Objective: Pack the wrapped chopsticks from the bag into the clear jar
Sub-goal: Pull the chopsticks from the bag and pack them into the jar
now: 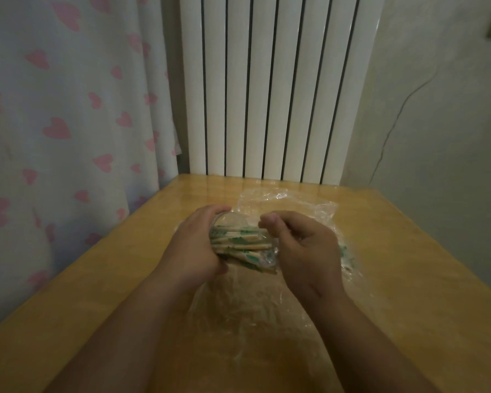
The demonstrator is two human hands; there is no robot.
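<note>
On the wooden table (408,251) lies the crumpled clear bag (295,202); above it the clear jar (236,221) is tipped onto its side, mouth toward the right; the left hand (193,245) wraps round its body; the right hand (304,248) bunches its fingers at the mouth, though whether they pinch a packet cannot be told; the wrapped chopsticks (238,239) lie inside, long axis left-to-right, ends toward the mouth; dipping the mouth lower would likely let them slide out.

The clear jar (229,219), with wrapped chopsticks (238,246) in it, lies sideways over the middle of the worktop (111,279), between the left hand (193,245) and the right hand (304,251). The bag (289,202) lies spread on the worktop under them. A radiator (267,95) stands behind the far edge and a curtain (68,109) hangs beyond the left edge.
</note>
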